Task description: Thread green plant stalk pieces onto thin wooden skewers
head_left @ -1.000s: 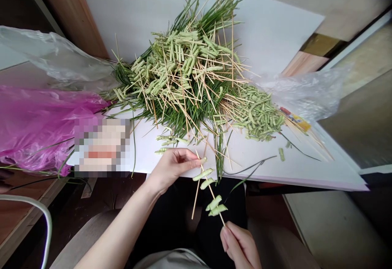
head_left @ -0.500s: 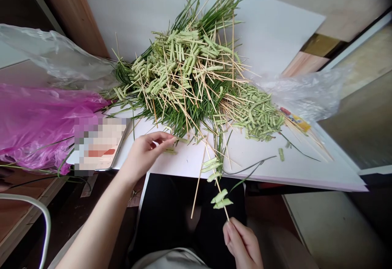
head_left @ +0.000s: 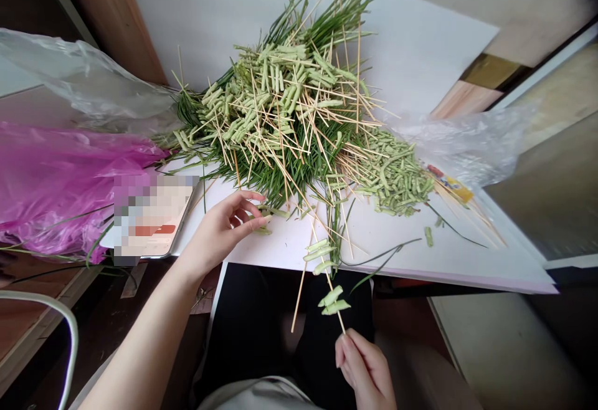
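Near the table's front edge my right hand [head_left: 367, 366] is closed round the lower end of a bamboo skewer [head_left: 341, 324]. Several pale green bean pieces [head_left: 334, 301] are threaded crosswise along it, and its far end points up over the table. My left hand [head_left: 224, 226] is low over the white table, thumb and fingers apart, with nothing seen between them. Close to its fingertips lie a bean piece [head_left: 276, 212] and another piece [head_left: 265, 231], partly behind the thumb. Beyond is a heap of skewered bean pieces [head_left: 275, 80] on long green chive-like stems [head_left: 299, 170].
Loose cut beans [head_left: 399, 176] are piled right of the heap. Further right lie a pack of skewers [head_left: 455, 189] and a clear plastic bag [head_left: 476, 139]. On the left are a phone [head_left: 156, 217] and a pink bag [head_left: 60, 185]. A bare skewer [head_left: 299, 295] overhangs the table's front edge.
My left hand's thumb and fingers have spread apart, and the bean piece at its fingertips now lies on the table. My right hand and the skewer have shifted slightly left.
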`<state>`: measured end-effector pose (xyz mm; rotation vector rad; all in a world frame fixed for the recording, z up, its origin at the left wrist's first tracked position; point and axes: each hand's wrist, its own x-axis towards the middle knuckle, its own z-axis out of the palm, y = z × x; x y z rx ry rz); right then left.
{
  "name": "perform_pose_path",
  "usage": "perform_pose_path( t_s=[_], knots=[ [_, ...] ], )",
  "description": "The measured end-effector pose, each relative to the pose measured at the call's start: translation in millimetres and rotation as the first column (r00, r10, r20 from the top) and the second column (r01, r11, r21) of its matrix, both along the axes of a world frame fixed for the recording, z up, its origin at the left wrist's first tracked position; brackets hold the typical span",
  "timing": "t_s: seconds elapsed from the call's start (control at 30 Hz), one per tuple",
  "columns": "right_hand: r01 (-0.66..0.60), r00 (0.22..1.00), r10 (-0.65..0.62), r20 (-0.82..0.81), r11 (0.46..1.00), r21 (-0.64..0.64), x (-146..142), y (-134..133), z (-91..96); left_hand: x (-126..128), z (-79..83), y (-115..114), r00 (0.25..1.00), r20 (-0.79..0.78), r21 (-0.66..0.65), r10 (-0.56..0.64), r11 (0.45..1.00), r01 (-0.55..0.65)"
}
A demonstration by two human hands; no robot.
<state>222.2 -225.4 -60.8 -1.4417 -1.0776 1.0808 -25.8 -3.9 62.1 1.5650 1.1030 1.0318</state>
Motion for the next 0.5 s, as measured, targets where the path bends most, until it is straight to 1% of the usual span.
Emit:
perform_pose_path(
  t_s=[0.1, 0.17, 0.23, 0.27, 0.3, 0.33, 0.4, 0.43, 0.47, 0.5],
  knots=[
    [0.007, 1.0, -0.007, -0.003, 1.0, -0.013, 1, 0, -0.7, 1, 2.5, -2, 0.996, -0.088, -0.009, 0.007, 1.0, -0.008],
    [0.015, 1.0, -0.015, 0.0, 1.0, -0.019, 1, 0, -1.0, 1, 4.0, -3, 0.993, -0.117, -0.003, 0.028, 1.0, -0.028],
    [0.014, 1.0, -0.014, -0.002, 1.0, -0.02, 1, 0, -1.0, 0, 3.7, -3, 0.986, -0.155, 0.023, 0.056, 0.998, -0.054],
    [0.012, 1.0, -0.012, -0.004, 1.0, -0.018, 1, 0, -1.0, -2, 2.7, -2, 0.975, -0.211, 0.049, 0.075, 0.997, -0.066],
    [0.007, 1.0, -0.007, -0.007, 1.0, -0.017, 1, 0, -0.9, -4, 1.0, -1, 0.95, -0.296, 0.086, 0.096, 0.994, -0.074],
    [0.001, 1.0, -0.002, -0.01, 1.0, -0.014, 1, 0, -1.0, -6, -1.1, 0, 0.909, -0.399, 0.133, 0.121, 0.988, -0.073],
    [-0.001, 1.0, 0.001, -0.01, 1.0, -0.014, 1, -1, -1.3, -12, -6.0, 2, 0.798, -0.578, 0.235, 0.172, 0.971, -0.038],
    [0.0, 1.0, 0.0, -0.007, 1.0, -0.015, 0, -1, -1.5, -15, -8.4, 3, 0.753, -0.63, 0.278, 0.188, 0.961, -0.008],
    [0.004, 1.0, -0.004, -0.003, 1.0, -0.016, 0, -1, -1.8, -17, -10.6, 4, 0.727, -0.66, 0.307, 0.191, 0.951, 0.029],
    [0.009, 1.0, -0.009, 0.001, 1.0, -0.02, 0, -1, -2.2, -20, -12.4, 5, 0.717, -0.672, 0.326, 0.184, 0.943, 0.064]
  ],
)
